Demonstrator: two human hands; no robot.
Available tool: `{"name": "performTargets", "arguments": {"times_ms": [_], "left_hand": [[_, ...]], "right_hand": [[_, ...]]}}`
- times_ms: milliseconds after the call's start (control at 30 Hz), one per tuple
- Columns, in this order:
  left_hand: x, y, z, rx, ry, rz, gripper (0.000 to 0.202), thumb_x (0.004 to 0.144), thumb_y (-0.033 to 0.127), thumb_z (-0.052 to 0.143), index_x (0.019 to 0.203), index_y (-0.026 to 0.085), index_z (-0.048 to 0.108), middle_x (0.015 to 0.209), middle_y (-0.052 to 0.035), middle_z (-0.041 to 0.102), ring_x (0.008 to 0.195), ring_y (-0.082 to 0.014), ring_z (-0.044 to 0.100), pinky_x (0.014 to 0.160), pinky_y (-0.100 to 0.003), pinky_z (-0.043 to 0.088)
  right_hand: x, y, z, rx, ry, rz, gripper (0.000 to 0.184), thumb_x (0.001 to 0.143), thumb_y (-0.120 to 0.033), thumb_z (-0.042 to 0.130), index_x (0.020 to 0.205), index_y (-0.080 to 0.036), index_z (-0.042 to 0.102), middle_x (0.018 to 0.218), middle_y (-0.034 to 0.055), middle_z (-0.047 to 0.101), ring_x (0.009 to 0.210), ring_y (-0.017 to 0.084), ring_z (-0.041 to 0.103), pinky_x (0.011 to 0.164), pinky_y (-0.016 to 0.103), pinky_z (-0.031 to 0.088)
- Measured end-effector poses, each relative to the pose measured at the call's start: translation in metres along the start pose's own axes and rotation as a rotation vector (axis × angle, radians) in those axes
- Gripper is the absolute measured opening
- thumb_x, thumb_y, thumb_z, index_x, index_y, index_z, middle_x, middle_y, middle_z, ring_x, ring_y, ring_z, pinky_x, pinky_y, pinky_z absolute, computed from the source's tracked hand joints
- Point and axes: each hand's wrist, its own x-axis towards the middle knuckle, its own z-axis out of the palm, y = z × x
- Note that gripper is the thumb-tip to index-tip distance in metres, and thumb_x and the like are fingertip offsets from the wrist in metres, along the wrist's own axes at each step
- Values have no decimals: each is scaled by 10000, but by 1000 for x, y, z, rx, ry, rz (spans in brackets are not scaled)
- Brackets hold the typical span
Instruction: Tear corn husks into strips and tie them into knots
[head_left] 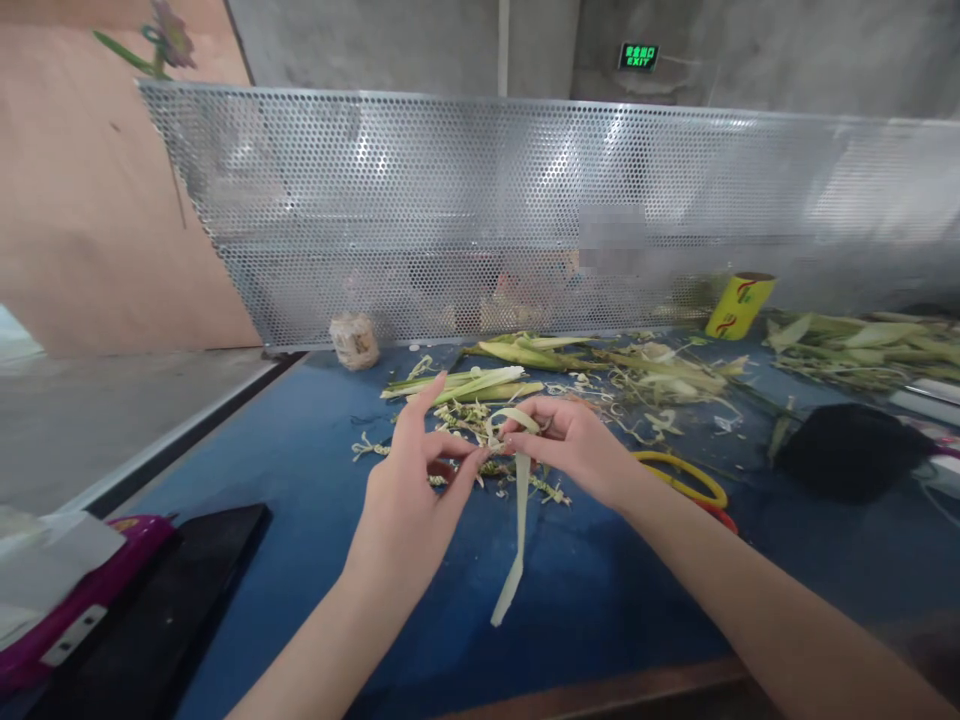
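Between my two hands is a pale green strip of corn husk (519, 520), looped at the top, its flat tail hanging down over the blue table. My left hand (420, 480) pinches one end between thumb and a finger, with its index finger raised. On the other side my right hand (570, 440) grips the strip close to the loop with thumb and fingers. Just behind the hands lie several small knotted husk pieces (551, 490), partly hidden by the fingers. Pale husk stalks (480, 384) lie a little farther back.
Yellow-handled scissors (686, 478) lie right of my right hand, near a black bundle (851, 450). A yellow can-like roll (739, 305), a husk pile (862, 345) and a whitish roll (354, 341) stand toward the perforated metal screen (450, 200). A purple device (82, 600) sits at left.
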Motion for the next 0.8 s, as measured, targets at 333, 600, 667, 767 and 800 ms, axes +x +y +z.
{"name": "performTargets", "arguments": {"times_ms": [333,600,667,767,800], "left_hand": [[10,-14,-11,7,-306,-165,673,715,282,561,1310,184,261,749,-12,679,681,-193,635,654,-336,490],[3,-10,1,-487,-370,-147,801,717,150,535,1380,203,89,1092,-83,588,1018,-168,571,900,-335,436],[2,-7,3,-548,-357,-185,831,719,178,567,1379,219,63,1102,-89,555,926,-154,593,832,-322,477],[2,-7,6,-485,-300,-232,887,709,194,596,1375,235,13,1097,-90,513,776,-118,582,682,-280,509],[2,-8,6,-429,-281,-248,895,709,202,598,1374,235,0,1071,-83,511,704,-101,562,614,-258,500]], "right_hand": [[4,10,-5,203,-62,71,159,739,-348,629,777,-195,639,741,11,658,700,114,603,656,253,436],[0,11,4,252,-131,39,118,740,-300,634,751,-183,646,716,2,653,719,113,600,758,284,432],[0,10,6,255,-119,33,117,731,-302,644,726,-185,645,723,2,650,731,115,595,761,283,430],[1,11,8,262,-111,33,123,723,-310,652,729,-188,645,744,6,649,745,124,588,767,291,428],[1,11,8,258,-112,36,118,724,-305,651,746,-190,646,753,5,649,757,126,588,776,293,426]]}}
